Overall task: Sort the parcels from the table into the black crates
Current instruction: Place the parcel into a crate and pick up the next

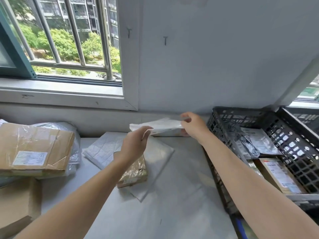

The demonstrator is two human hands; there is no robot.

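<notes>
You had the white parcel (162, 126) between both hands at the far side of the table (181, 213), at about 12 o'clock from you. Your left hand (136, 145) gripped its left end, fingers curled round the near edge. Your right hand (194, 127) pinched its right end between thumb and fingers. The parcel's long axis ran from 9 to 3 o'clock, the right end a touch higher. It looked lifted, though its lower edge sat close to the table's far edge and I could not tell whether it was fully clear.

What mattered was this: the black crate (241, 116) lay at 3 o'clock from the parcel, just beside your right hand, in line with the parcel's long axis. Your right hand was the nearer one, so I judge it would have led the carry, with the right end going over the rim first. Grey bags (245, 144) already lay in that crate.

A gold-wrapped parcel (134, 173) lay under your left forearm, at 6 o'clock from the held one, and a cardboard box (34, 145) sat well apart at 9 o'clock.
</notes>
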